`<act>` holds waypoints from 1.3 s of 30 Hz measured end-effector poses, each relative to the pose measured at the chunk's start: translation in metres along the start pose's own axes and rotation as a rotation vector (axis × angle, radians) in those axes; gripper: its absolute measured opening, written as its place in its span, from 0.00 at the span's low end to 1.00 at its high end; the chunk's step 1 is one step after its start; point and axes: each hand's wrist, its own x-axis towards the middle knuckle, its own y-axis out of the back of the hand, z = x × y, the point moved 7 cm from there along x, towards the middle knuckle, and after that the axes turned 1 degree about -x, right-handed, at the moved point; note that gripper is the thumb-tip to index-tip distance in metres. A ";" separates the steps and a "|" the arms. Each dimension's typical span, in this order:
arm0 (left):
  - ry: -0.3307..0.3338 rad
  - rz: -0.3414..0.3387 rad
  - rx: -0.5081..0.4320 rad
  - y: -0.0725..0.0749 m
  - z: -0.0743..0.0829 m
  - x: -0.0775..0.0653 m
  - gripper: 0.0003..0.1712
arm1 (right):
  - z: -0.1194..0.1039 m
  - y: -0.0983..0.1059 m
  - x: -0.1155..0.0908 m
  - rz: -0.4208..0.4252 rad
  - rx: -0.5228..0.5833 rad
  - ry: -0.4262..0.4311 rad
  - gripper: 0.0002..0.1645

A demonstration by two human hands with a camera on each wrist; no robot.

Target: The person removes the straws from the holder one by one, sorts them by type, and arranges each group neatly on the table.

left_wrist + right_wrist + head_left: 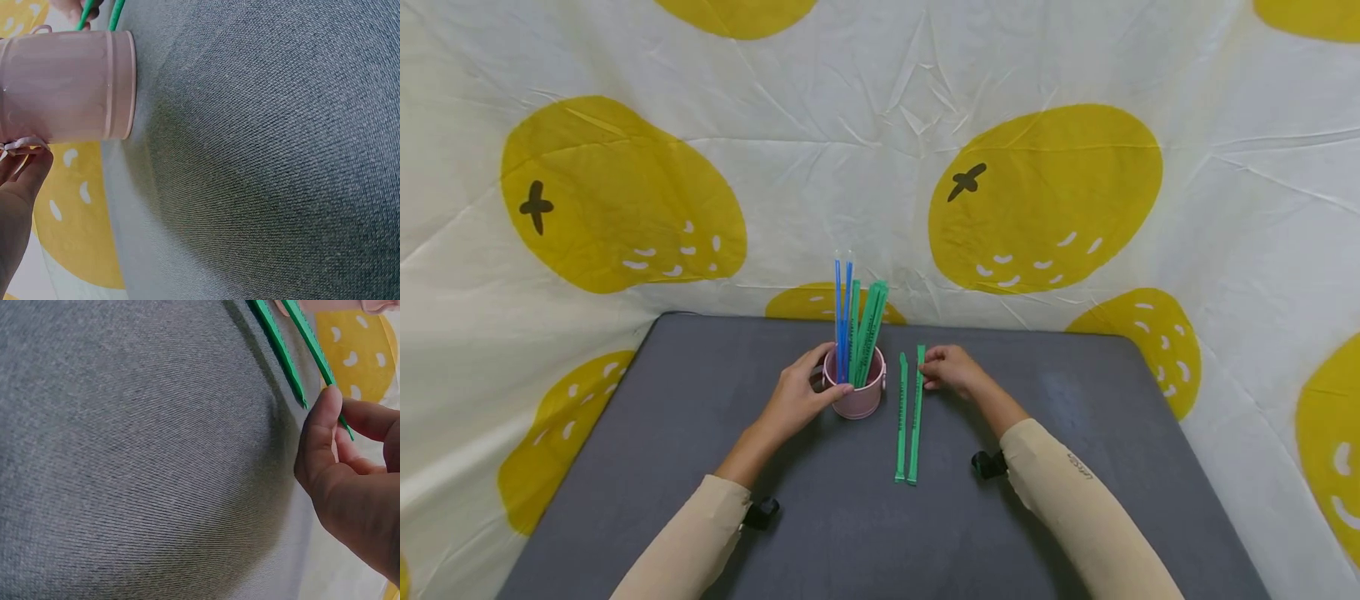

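We list: slim green wrapped straw point(916, 429), far end pinched by right grip point(950, 371); round pink pail point(857, 406), held by left grip point(799, 390).

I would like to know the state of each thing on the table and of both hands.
Pink bucket: upright
Blue sticks: standing in the bucket
Bunched green sticks: standing in the bucket
Left loose green stick: lying flat
Right loose green stick: pinched near its far end
Left hand: gripping the bucket
Right hand: pinching a stick

Left sleeve point(681, 542) and right sleeve point(1075, 508): beige (the right bears small dark lettering point(1080, 467)). Each carries a black wrist camera point(762, 514), inboard.
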 end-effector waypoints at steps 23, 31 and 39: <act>0.001 -0.001 0.005 0.000 0.003 -0.002 0.46 | 0.007 -0.005 -0.003 0.107 -0.120 -0.040 0.11; -0.016 0.009 -0.001 0.001 0.004 -0.001 0.45 | 0.002 -0.005 -0.002 0.172 -0.214 0.023 0.09; -0.017 0.006 0.002 0.000 0.003 -0.001 0.45 | 0.003 -0.004 -0.002 0.214 -0.272 0.043 0.09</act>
